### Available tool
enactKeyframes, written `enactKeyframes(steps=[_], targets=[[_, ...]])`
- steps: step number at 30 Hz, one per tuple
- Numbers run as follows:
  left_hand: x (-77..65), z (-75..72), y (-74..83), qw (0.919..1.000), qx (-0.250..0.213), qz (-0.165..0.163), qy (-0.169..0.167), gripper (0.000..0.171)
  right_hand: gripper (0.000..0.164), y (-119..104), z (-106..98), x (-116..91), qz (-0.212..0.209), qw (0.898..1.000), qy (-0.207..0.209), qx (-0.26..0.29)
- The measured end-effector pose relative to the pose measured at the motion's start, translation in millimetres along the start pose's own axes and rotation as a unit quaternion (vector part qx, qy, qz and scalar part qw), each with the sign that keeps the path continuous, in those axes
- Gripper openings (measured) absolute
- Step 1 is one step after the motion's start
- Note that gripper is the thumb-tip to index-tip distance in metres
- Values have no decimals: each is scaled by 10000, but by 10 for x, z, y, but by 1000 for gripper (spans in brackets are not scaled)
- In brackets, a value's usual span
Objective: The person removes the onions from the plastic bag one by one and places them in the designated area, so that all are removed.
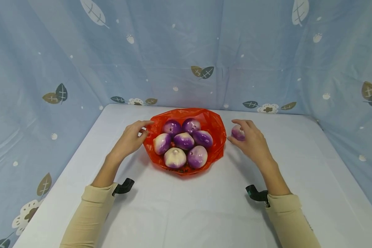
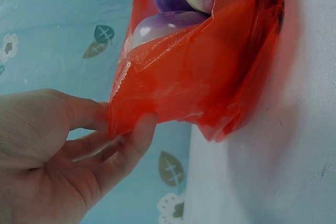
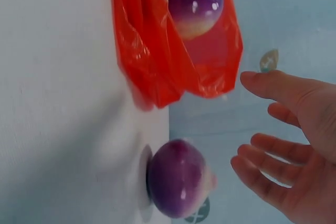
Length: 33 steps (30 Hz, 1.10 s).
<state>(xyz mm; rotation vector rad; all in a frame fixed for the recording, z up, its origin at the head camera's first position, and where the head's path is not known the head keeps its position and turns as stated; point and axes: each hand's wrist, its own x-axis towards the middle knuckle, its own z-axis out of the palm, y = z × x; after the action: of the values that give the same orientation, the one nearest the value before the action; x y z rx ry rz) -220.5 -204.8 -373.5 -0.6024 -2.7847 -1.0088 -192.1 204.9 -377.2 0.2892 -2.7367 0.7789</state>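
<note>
A red plastic bag stands with its mouth spread wide, holding several glossy purple-and-white bulbs that look like onions; a pale one lies nearest the front. On the bag's left side, my left hand pinches the rim between thumb and fingers, seen closely at the bag's edge in the left wrist view. My right hand is spread, thumb near the bag's right rim but apart from it. Beside the bag, a loose onion-like bulb sits on the table just past the right fingers, partly hidden by that hand in the head view.
The table wears a white cloth. Behind and at the sides hangs a blue curtain with leaf and flower prints. Black curved mounts, such as the left one, stick out from both wrists.
</note>
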Motion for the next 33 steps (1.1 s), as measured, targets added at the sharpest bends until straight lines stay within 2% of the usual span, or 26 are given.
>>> enactKeyframes(steps=[6,25,33], targets=[[6,-3,2,10000,-3,-1,-7,41,62,-64,57,-8,-267,9995,-123,126],[-22,2,-16,10000,-16,49,20,40,60,-184,243,-27,-684,9965,-371,294],[-15,-12,-11,10000,-68,15,27,41,59,-243,343,24,-578,9948,-699,463]])
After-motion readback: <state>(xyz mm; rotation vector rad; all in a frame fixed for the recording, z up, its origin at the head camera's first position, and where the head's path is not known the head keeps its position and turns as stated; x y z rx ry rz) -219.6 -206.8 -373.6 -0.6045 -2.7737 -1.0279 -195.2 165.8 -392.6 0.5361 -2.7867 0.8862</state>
